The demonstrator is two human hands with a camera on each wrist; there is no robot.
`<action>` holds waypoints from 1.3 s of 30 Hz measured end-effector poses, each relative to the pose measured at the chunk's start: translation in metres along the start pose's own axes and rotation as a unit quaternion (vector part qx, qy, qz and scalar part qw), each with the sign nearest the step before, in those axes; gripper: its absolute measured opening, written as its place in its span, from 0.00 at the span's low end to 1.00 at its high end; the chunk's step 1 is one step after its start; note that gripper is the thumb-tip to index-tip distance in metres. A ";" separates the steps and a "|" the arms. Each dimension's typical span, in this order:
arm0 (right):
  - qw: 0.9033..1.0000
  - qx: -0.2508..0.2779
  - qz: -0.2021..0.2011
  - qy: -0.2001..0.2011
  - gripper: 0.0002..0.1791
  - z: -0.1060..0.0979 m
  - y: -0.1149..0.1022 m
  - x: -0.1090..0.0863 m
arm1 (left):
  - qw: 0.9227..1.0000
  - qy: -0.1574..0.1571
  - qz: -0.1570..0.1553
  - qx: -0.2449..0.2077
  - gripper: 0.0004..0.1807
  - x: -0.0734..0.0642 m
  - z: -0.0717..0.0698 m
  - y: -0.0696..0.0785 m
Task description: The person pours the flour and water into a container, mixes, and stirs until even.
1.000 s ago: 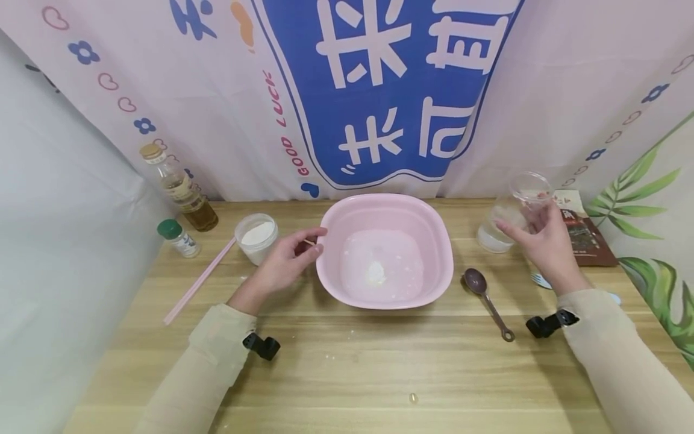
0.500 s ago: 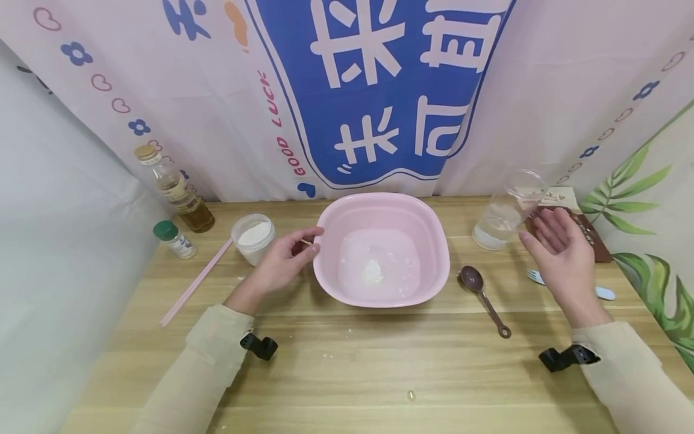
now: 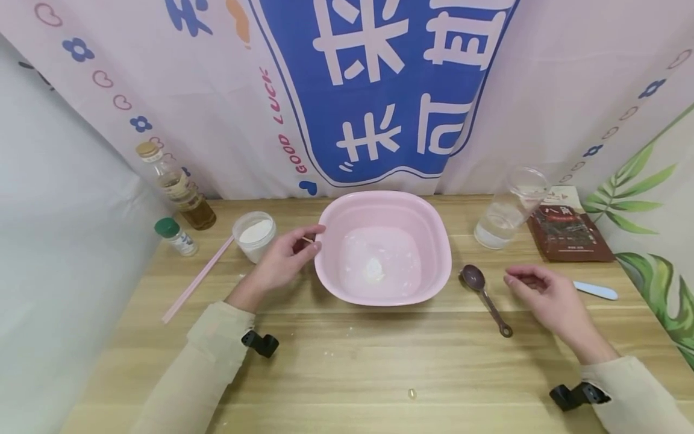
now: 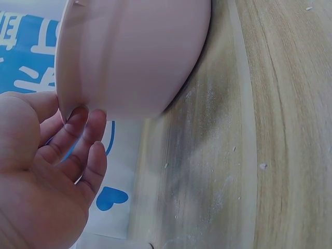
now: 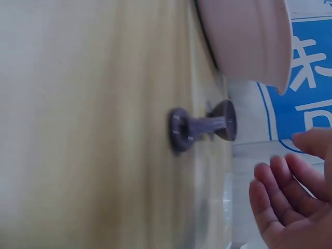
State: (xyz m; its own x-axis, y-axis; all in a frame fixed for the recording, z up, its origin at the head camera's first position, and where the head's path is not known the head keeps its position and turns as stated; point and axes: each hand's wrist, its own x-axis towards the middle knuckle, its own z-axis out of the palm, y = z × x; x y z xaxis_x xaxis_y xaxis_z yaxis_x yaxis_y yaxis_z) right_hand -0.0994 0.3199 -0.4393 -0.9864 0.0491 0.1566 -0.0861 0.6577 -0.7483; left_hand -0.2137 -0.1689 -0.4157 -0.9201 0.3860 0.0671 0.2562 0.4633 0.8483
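A pink plastic basin (image 3: 437,253) stands on the wooden table, with a white powdery clump (image 3: 374,269) and a little liquid at its bottom. My left hand (image 3: 279,259) pinches the basin's left rim, thumb and fingers on either side of it in the left wrist view. Empty, with fingers loosely bent, my right hand (image 3: 550,304) hovers right of a dark brown measuring spoon (image 3: 475,278). It covers the tined end of a light blue fork (image 3: 596,290). Behind the spoon is a clear plastic cup (image 3: 494,224) partly filled with water.
A brown packet (image 3: 569,238) lies at the back right. On the left are a jar (image 3: 255,250) of white powder, pink chopsticks (image 3: 197,280), a green-capped shaker (image 3: 179,238) and an oil bottle (image 3: 187,199). A printed curtain (image 3: 217,120) hangs behind the table (image 3: 347,374).
My right hand has let go of the clear cup, drawn back toward me and come over the fork beside the spoon. The left hand stays at the basin's rim.
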 end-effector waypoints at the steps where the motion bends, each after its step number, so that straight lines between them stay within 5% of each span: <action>1: 1.000 -0.016 -0.002 -0.012 0.12 0.001 0.001 -0.003 | 1.000 -0.001 -0.002 0.000 0.23 0.000 0.000 0.000; 7: 0.996 -0.061 -0.010 -0.066 0.06 0.002 0.006 -0.016 | 1.000 -0.008 -0.002 0.004 0.23 0.002 0.001 0.002; 18: 0.978 -0.104 0.051 -0.174 0.08 0.007 0.009 -0.025 | 1.000 -0.012 -0.002 -0.002 0.23 0.003 0.000 0.005; 29: 0.974 -0.121 0.058 -0.184 0.10 0.014 0.004 -0.025 | 1.000 -0.009 -0.007 -0.003 0.23 0.000 0.000 0.004; 39: 0.984 -0.097 0.045 -0.143 0.08 0.011 -0.001 -0.023 | 1.000 -0.007 -0.009 -0.003 0.22 -0.001 -0.001 0.004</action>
State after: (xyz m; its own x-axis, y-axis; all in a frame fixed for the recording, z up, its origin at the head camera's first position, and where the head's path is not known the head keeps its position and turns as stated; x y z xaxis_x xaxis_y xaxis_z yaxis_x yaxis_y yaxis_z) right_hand -0.0782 0.3098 -0.4497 -0.9902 -0.0814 -0.1135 0.0047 0.7924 -0.6099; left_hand -0.2117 -0.1685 -0.4119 -0.9201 0.3891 0.0447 0.2382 0.4655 0.8524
